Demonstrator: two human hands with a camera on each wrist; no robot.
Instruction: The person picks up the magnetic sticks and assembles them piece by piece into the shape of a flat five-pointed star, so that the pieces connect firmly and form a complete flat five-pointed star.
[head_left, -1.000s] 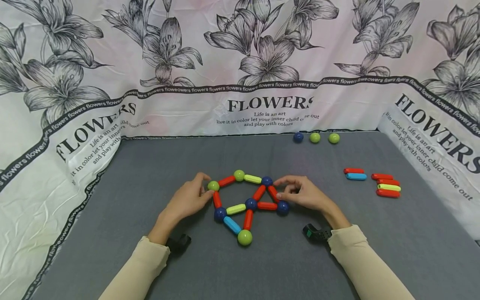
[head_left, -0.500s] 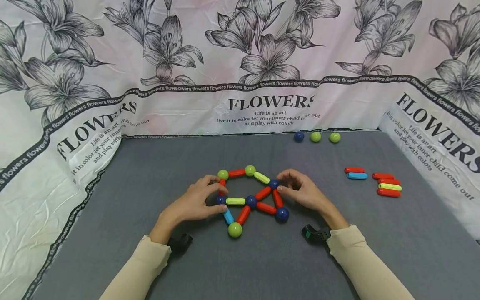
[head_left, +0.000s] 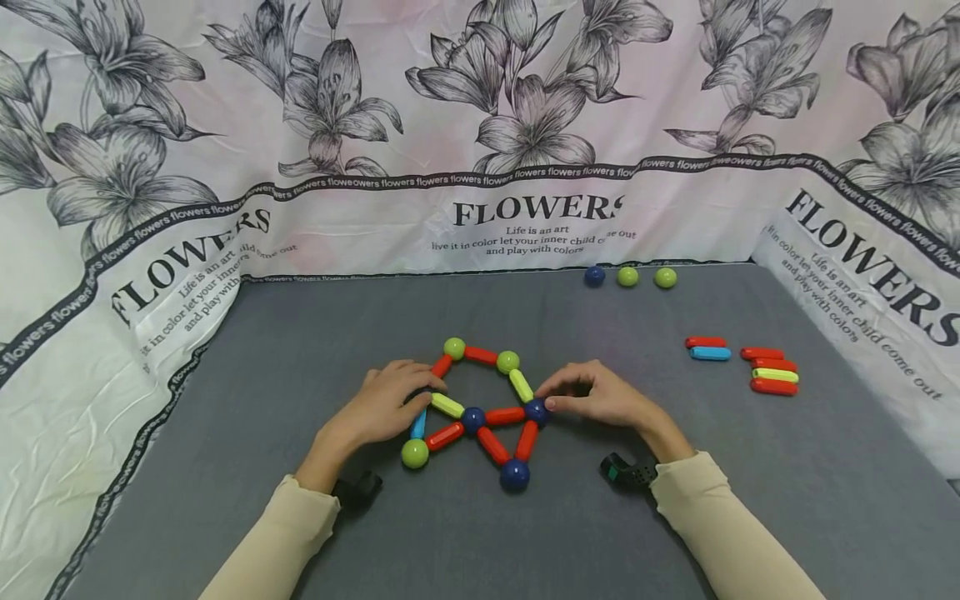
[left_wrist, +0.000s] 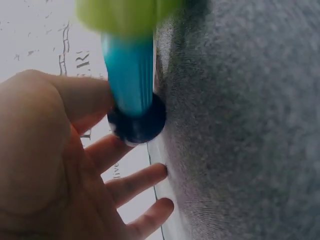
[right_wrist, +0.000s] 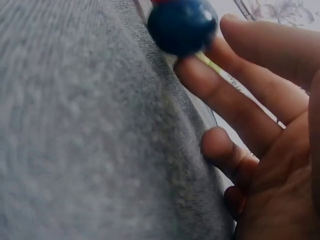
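Note:
A flat frame of toy rods and balls lies at mid-table: red rods [head_left: 506,416], yellow-green rods [head_left: 521,385] and a light-blue rod [head_left: 418,425] meet at blue and green balls [head_left: 454,348]. My left hand [head_left: 386,402] pinches the left corner's dark-blue ball [left_wrist: 140,125] between thumb and index finger; the head view hides that ball behind the hand. At the right corner, my right hand [head_left: 600,393] holds another blue ball [right_wrist: 182,27] by thumb and fingertips. Closest to the front is a third blue ball [head_left: 514,475]. A green ball [head_left: 415,454] ends the light-blue rod.
One loose blue ball [head_left: 594,276] and two green balls [head_left: 627,277] line the table's back edge. To the right lie loose red rods [head_left: 775,387], a light-blue rod [head_left: 710,354] and a yellow-green one. A flower-print cloth [head_left: 345,225] hangs behind the grey table [head_left: 360,317].
The frame has turned clockwise: its front blue ball swung down and left, the lower green ball left. My left hand moved from the upper left green ball to the left corner; my right hand shifted slightly.

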